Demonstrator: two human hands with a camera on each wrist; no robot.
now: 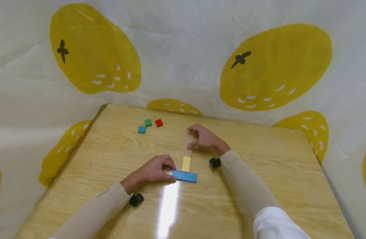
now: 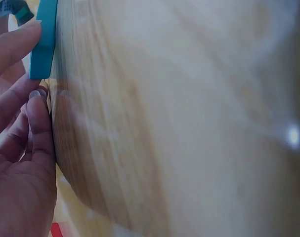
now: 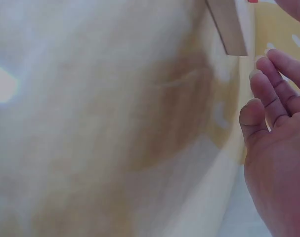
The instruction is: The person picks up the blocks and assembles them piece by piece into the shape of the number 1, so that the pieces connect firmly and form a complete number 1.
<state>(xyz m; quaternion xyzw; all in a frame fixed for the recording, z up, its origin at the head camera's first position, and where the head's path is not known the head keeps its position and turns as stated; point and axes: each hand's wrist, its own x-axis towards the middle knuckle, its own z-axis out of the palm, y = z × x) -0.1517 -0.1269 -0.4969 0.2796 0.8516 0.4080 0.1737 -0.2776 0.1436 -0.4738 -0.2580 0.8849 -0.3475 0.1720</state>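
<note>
On the wooden table (image 1: 260,172) a long blue block (image 1: 184,176) lies crosswise, with a yellow block (image 1: 186,163) and a pale wooden block (image 1: 188,147) lined up behind it. My left hand (image 1: 157,169) grips the blue block's left end. In the left wrist view its fingers (image 2: 21,44) pinch the blue block (image 2: 43,39). My right hand (image 1: 202,136) arches over the far end of the wooden block, thumb against it. In the right wrist view the loose fingers (image 3: 268,94) hover just off the wooden block (image 3: 229,24).
Small green (image 1: 148,122), red (image 1: 158,123) and blue (image 1: 142,129) cubes sit at the back left of the table. A white sheet with yellow lemon prints (image 1: 275,66) surrounds the table on three sides. Glare streaks the front middle.
</note>
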